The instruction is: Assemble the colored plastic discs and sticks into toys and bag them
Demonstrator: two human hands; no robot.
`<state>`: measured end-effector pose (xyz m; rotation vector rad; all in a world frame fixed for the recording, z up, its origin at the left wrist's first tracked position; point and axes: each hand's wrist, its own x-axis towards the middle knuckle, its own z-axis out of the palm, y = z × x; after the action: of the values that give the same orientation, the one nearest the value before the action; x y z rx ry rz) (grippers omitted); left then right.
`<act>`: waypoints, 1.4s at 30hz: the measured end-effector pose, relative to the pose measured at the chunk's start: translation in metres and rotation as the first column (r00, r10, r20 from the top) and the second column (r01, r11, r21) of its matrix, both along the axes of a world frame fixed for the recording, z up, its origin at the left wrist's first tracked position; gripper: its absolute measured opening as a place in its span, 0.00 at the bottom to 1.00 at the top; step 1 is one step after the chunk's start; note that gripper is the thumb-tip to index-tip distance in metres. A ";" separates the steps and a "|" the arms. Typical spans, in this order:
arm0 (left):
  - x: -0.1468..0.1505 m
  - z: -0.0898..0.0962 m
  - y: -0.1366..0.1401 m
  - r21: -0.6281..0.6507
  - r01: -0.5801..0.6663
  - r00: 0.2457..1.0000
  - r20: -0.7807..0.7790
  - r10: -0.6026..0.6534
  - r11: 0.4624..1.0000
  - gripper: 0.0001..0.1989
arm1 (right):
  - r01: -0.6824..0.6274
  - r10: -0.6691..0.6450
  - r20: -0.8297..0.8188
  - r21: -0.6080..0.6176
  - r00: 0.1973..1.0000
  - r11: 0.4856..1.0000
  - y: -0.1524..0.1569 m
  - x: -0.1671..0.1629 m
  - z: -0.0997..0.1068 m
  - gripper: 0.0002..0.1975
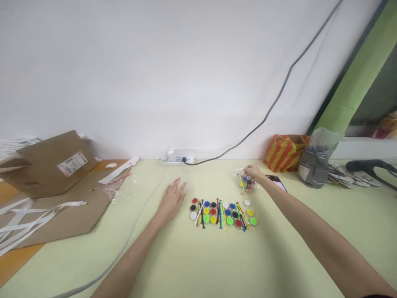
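My left hand lies flat with its fingers spread on the pale green tabletop, next to a thin clear plastic sheet or bag that is hard to make out. Farther right, my right hand has its fingers closed at the top of a clear plastic bag holding small coloured discs and arrow-shaped sticks. Between my arms lie rows of round discs, among them a red disc and a green disc. Groups of coloured plastic arrow sticks lie between the discs.
A power strip with a dark cable sits against the wall. At left are an open cardboard box, white straps and a grey cord. A phone, a striped bag and a grey container stand right.
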<state>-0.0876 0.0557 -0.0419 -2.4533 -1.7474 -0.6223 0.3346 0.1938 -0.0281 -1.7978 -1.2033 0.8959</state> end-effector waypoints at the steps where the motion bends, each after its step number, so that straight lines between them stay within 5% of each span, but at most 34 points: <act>1: 0.000 0.000 0.000 -0.009 -0.016 1.000 -0.003 0.016 1.000 0.25 | -0.001 0.001 0.026 0.000 1.000 1.000 0.003 0.001 -0.003 0.03; 11: -0.009 -0.011 0.008 -0.131 -0.118 0.993 -0.009 0.118 0.984 0.28 | -0.068 0.048 0.251 0.072 0.967 0.995 0.011 0.010 -0.014 0.05; 19: -0.012 -0.014 0.008 -0.104 -0.105 0.994 0.005 0.106 0.989 0.25 | -0.119 0.045 0.332 0.208 0.942 0.971 -0.008 0.005 -0.010 0.19; 21: -0.013 -0.013 0.005 -0.102 -0.113 0.993 0.005 0.114 0.988 0.25 | -0.095 -0.029 0.357 0.327 0.934 0.940 -0.015 0.000 0.001 0.21; 25: -0.014 -0.011 -0.003 -0.087 -0.137 0.990 0.014 0.139 0.987 0.25 | -0.171 -0.112 0.419 0.581 0.901 0.796 -0.055 -0.010 0.023 0.15; 30: -0.008 -0.002 -0.004 -0.045 -0.116 0.991 0.066 0.119 0.992 0.26 | -0.599 0.431 0.471 0.297 0.770 0.744 -0.128 -0.011 0.010 0.10; 35: 0.003 0.015 -0.014 0.146 -0.008 0.993 0.121 -0.010 0.989 0.22 | -0.509 0.419 0.315 0.308 0.852 0.804 -0.158 -0.008 -0.013 0.15; 42: 0.020 0.020 -0.042 0.196 0.019 0.923 0.374 -0.093 0.980 0.17 | -0.391 0.290 0.303 0.357 0.908 0.849 -0.165 -0.010 -0.016 0.16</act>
<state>-0.0672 0.0141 -0.0216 -2.3747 -1.6375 -1.2859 0.3242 0.0291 -0.0442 -1.3935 -1.7664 0.5613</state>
